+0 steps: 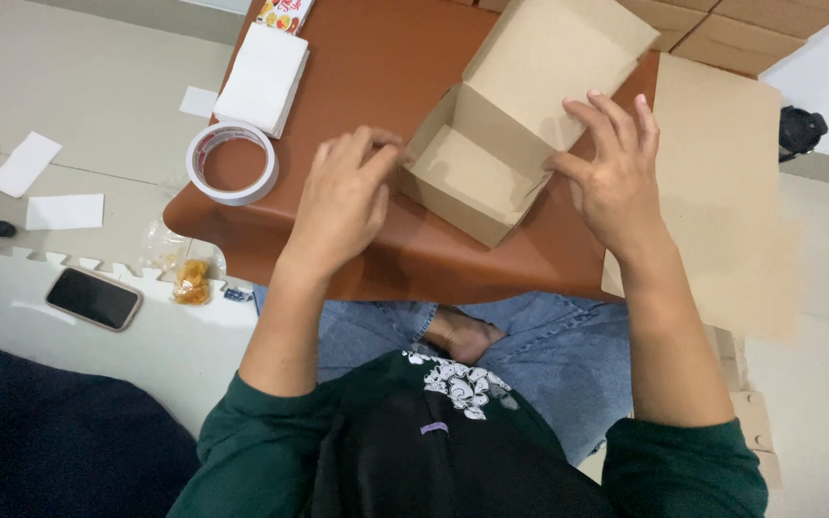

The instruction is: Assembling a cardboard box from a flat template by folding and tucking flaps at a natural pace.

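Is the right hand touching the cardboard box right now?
Touching. In the head view the right hand has its thumb and fingertips pressed against the side wall of the folded cardboard box, with no gap visible between them.
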